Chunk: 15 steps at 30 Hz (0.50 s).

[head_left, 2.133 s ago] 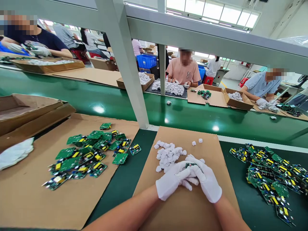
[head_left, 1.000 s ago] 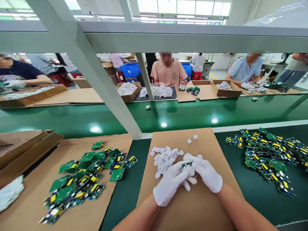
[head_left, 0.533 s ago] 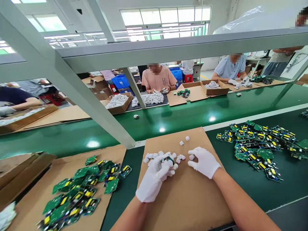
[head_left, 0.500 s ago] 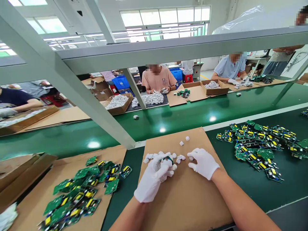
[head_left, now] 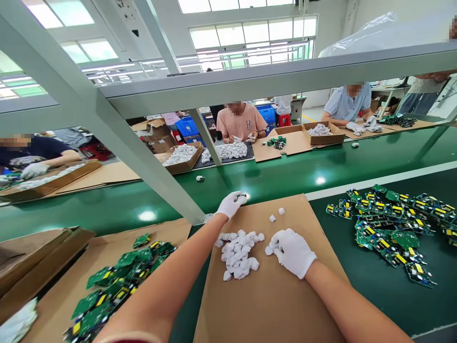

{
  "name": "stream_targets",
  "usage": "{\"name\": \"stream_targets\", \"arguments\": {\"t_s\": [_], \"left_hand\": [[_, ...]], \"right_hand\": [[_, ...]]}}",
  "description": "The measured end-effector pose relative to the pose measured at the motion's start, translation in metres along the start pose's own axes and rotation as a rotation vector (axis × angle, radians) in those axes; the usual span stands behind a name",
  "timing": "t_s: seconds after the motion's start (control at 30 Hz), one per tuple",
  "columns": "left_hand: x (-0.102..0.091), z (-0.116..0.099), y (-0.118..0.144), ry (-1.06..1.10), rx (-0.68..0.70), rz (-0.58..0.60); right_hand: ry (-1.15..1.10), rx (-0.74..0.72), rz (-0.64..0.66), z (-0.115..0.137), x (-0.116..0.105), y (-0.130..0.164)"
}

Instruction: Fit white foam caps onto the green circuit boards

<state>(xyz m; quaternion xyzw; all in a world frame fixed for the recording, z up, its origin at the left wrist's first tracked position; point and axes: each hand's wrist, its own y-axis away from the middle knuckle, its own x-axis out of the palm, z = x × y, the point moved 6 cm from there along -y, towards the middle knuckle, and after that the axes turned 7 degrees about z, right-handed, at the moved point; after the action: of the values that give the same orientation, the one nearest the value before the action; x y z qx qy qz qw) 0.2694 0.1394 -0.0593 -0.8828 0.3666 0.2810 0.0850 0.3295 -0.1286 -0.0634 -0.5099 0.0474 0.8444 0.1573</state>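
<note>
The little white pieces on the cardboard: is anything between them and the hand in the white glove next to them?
Nothing visible. The right hand rests on the cardboard just beside the white pieces, its fingertips at one loose piece.

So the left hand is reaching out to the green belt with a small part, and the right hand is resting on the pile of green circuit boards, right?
Not quite. In the head view the right hand rests on the cardboard sheet beside the white pieces, not on the circuit boards. The left hand does reach toward the green belt with a small part.
</note>
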Motion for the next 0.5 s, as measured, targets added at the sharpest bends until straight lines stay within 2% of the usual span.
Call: {"name": "stream_targets", "arguments": {"t_s": [0.1,0.23,0.33,0.4,0.47,0.5], "left_hand": [[-0.002,0.01,-0.013,-0.082,-0.033,-0.054],[-0.01,0.008,-0.004,-0.15,0.002,-0.094],[-0.015,-0.002,0.02,-0.163,0.098,-0.056],[-0.02,-0.008,0.043,-0.159,0.163,-0.011],[-0.029,-0.007,0.069,-0.16,0.195,0.026],[-0.037,-0.005,0.082,-0.167,0.194,0.036]], "right_hand": [[0.018,0.058,-0.055,-0.013,-0.007,-0.001],[0.074,0.134,-0.11,-0.03,-0.021,-0.001],[0.115,0.09,-0.068,-0.025,-0.019,0.0],[0.076,-0.037,0.033,-0.012,-0.01,0.002],[-0.078,-0.154,0.125,-0.001,-0.005,0.006],[-0.196,-0.167,0.138,0.0,-0.006,0.007]]}}
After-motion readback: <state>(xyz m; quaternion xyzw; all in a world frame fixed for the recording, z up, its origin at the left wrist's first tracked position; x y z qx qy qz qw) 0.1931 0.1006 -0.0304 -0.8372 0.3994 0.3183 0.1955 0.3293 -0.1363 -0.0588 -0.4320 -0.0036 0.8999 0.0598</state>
